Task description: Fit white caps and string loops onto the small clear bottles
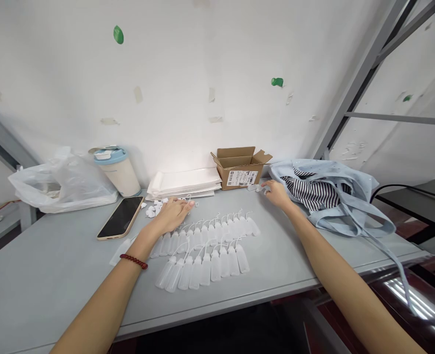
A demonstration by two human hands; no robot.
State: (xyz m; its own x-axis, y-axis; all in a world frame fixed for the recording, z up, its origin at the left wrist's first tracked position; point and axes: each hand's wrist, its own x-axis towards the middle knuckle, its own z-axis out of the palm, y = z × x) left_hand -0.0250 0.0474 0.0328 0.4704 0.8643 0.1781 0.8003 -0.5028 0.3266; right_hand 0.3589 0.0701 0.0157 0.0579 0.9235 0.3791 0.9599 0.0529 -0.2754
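Even, fairly bright light fell on the white wall and grey desk, with soft shadows only. Streaks of glare crossed a glossy dark surface at lower right, and the area under the desk sank to near black. Wide-angle distortion stretched the frame's edges.

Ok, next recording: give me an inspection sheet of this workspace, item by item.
Surface: grey table, bare along its front edge.
Job's things: small translucent bottles lying in two main rows; white pieces by the left hand; clear pieces by the right.
Clutter: phone, lidded cup, plastic bag, paper stack, open carton, blue bag.
Hands: left behind the bottles, right near the carton; exact grips unclear.
Cables: black one, far right.
Surroundings: white wall with green patches, metal frame.
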